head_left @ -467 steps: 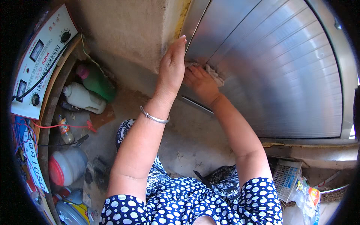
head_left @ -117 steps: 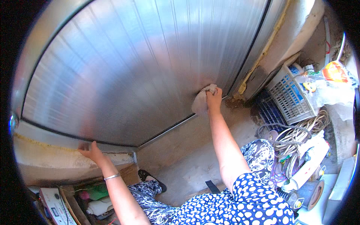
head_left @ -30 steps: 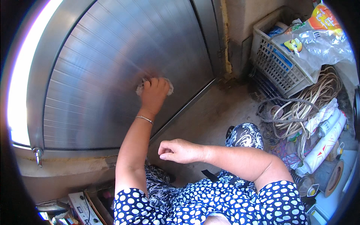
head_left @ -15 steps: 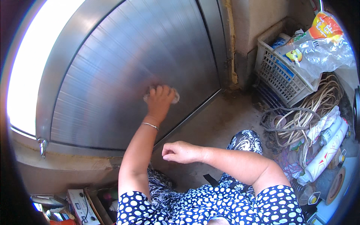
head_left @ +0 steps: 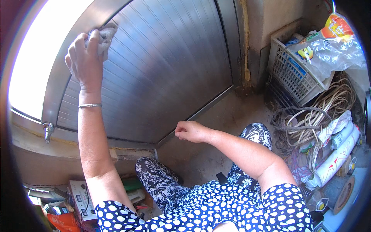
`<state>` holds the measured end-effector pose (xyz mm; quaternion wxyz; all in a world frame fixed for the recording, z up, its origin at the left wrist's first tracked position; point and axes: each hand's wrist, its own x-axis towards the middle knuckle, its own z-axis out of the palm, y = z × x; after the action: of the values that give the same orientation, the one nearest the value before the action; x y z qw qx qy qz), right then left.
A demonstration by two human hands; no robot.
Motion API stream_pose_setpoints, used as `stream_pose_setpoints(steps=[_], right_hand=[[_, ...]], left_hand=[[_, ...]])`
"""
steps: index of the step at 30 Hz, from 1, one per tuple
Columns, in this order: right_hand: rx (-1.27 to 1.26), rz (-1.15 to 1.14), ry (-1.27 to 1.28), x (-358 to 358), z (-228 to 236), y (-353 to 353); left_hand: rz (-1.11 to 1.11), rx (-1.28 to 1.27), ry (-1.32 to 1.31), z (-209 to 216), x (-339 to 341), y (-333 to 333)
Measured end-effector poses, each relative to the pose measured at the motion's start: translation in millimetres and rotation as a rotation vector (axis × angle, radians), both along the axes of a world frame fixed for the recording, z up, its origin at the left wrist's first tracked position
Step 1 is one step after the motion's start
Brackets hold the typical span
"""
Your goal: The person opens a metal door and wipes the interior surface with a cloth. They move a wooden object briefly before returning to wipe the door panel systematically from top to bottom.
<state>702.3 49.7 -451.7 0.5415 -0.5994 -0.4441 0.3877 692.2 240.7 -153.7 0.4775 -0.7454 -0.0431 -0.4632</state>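
My left hand (head_left: 85,58) is closed round a grey cloth (head_left: 105,40) and presses it against the upper left of a ribbed metal door panel (head_left: 162,69), where the panel meets its smooth frame (head_left: 63,63). A thin bracelet circles that wrist. Curled into a loose fist, my right hand (head_left: 190,131) hangs in front of my body near the panel's lower edge, apart from it. Whether its fingers hold anything small is hidden from me.
On the right stands a white plastic crate (head_left: 291,73) with a clear plastic bag (head_left: 334,50) over it. Coiled cable (head_left: 336,98) and spray cans (head_left: 336,156) lie below. A metal door handle (head_left: 48,132) sticks out at left. Boxes and a device (head_left: 82,201) sit at lower left.
My left hand has moved with the cloth from the panel's lower middle up and left to its frame. My right hand stays curled, only slightly shifted in view.
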Motion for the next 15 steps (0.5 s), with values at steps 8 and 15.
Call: stream_pose_setpoints(steps=[8,15], right_hand=[[0.029,0.081,-0.141,-20.4,2.3,1.1],[0.07,0.213,-0.153,-38.2,-3.2,-2.9]], left_hand=[[-0.015,-0.201,0.27,-134.6,-9.4,20.9],[-0.079,-0.253,0.631,-268.8,-15.4,40.4]])
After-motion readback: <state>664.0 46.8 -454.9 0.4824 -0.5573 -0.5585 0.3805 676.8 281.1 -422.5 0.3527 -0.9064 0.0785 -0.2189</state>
